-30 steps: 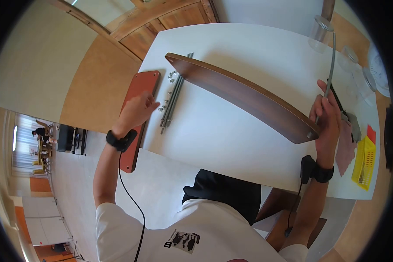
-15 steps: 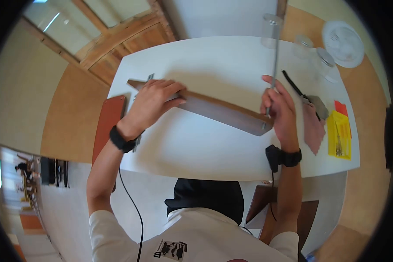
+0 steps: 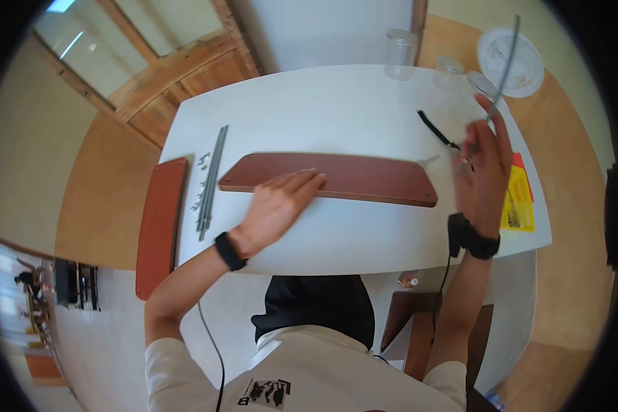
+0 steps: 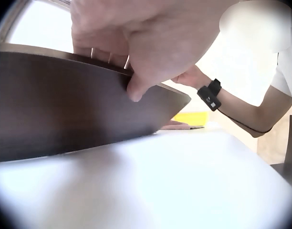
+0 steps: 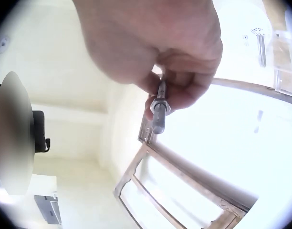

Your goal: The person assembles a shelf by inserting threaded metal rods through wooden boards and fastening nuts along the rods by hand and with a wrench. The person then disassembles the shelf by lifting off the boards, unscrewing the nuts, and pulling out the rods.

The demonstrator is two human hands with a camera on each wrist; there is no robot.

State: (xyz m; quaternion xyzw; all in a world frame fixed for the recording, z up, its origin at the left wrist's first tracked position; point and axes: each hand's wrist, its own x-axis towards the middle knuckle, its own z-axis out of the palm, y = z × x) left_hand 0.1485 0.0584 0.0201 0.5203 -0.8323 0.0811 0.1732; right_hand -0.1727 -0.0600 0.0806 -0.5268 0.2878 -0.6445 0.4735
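A reddish-brown wooden board with holes near its corners is tilted over the white table. My left hand grips its near long edge. In the left wrist view the thumb presses one face, with the other fingers over the edge and partly hidden behind. Off the board's right end, my right hand holds a long grey metal rod that points up and away. The right wrist view shows the rod's threaded end with a nut on it, pinched between the fingers.
Several metal rods and small nuts lie left of the board. A second board sits at the table's left edge. Glass jars stand at the back right, a black-handled tool nearer, and a yellow basket at the right.
My left hand has come from the left side onto the board, which has tilted down so its reddish face shows. My right hand has moved off the board's right end, still holding the rod.
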